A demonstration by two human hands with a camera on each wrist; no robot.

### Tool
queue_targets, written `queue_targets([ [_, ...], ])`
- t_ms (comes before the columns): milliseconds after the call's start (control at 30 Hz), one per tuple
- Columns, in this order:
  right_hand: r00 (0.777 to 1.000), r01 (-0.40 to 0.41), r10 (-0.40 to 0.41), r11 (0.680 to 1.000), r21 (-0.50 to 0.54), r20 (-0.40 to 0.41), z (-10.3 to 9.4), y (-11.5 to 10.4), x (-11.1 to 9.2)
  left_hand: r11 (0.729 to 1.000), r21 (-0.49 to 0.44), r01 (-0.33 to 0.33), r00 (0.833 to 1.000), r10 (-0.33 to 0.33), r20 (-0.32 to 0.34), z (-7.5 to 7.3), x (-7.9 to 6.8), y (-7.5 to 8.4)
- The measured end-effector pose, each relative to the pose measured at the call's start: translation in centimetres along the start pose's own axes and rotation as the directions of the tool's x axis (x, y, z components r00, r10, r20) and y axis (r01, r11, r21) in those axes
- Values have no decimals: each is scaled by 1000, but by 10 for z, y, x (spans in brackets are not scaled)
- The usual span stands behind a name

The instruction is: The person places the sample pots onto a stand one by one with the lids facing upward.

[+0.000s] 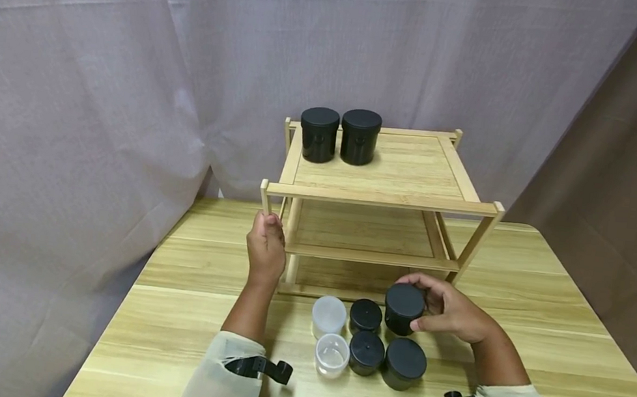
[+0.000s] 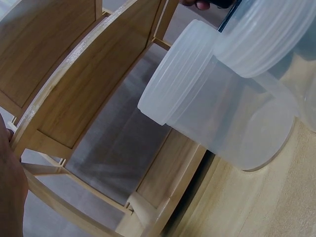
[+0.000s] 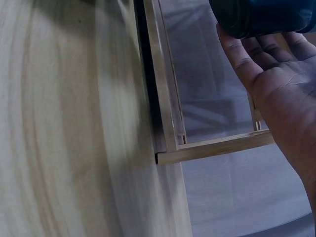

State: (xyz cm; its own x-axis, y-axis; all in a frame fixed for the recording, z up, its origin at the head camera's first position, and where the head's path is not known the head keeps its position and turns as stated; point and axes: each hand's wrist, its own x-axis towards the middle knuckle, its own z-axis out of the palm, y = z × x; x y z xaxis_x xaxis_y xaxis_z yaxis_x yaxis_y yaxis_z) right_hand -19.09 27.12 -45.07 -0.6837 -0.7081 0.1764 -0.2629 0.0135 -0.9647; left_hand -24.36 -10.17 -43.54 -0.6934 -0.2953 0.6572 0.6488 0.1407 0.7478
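My left hand (image 1: 267, 248) grips the left front post of a three-tier wooden shelf (image 1: 383, 199). With fingers and thumb on opposite sides, my right hand (image 1: 453, 311) holds a black lidded jar (image 1: 404, 302) just in front of the shelf's right side. In the right wrist view, the fingers curl against that black jar (image 3: 266, 17); whether its base touches the table cannot be told. Beside it stand a small black jar (image 1: 366, 314) and a translucent jar (image 1: 329, 316). Nearer me are another translucent jar (image 1: 332, 355), a black jar (image 1: 366, 352) and a wider black jar (image 1: 404, 363).
Two tall black jars (image 1: 339, 135) stand side by side at the left of the shelf's top tier. Beneath everything is a wood-grain table (image 1: 161, 338). A grey curtain (image 1: 254, 34) hangs behind, and a brown one (image 1: 629, 162) at the right.
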Motion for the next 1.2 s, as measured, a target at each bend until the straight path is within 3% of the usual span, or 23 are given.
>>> queue_targets([
  [300, 997, 70, -71, 997, 36, 41, 4, -2, 3, 1000, -11, 6, 1000, -6, 3, -2, -2, -2],
  [600, 997, 67, -69, 997, 39, 44, 9, -18, 5, 1000, -14, -6, 1000, 6, 10, -1, 1, 0],
  [1200, 992, 111, -114, 992, -54, -55, 23, -41, 12, 1000, 10, 0, 1000, 0, 21, -2, 1, 1],
])
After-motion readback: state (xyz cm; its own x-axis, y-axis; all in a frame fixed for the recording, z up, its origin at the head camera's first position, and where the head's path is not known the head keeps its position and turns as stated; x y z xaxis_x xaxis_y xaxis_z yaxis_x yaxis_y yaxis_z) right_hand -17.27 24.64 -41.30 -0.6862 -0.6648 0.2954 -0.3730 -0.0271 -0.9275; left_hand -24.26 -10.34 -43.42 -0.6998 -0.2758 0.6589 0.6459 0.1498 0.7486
